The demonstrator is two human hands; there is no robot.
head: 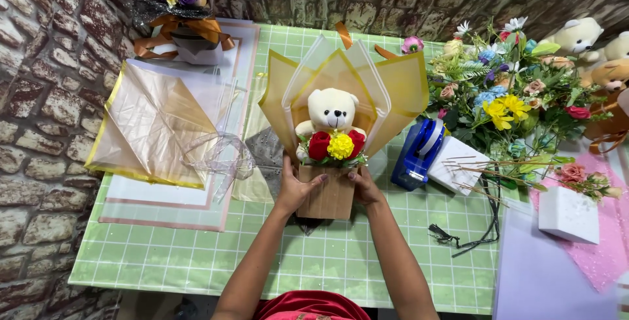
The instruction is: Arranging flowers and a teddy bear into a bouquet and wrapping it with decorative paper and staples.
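Observation:
A bouquet stands upright at the table's centre: a small cream teddy bear (332, 112) behind two red flowers and a yellow flower (340, 146), backed by fanned gold-edged wrapping sheets (400, 84). Its lower part is a brown paper wrap (334, 197). My left hand (295, 188) grips the wrap's left side, thumb across the front. My right hand (364, 188) holds the right side. Both hands press the paper around the stem.
Green checked table cover (262, 254). Loose gold-edged sheets (151, 123) and clear ribbon (219, 153) lie left. A blue tape dispenser (418, 153), artificial flowers (504, 97), white foam blocks (569, 214), black wire (478, 235) and plush bears (580, 35) sit right. Another bouquet (177, 5) stands far left.

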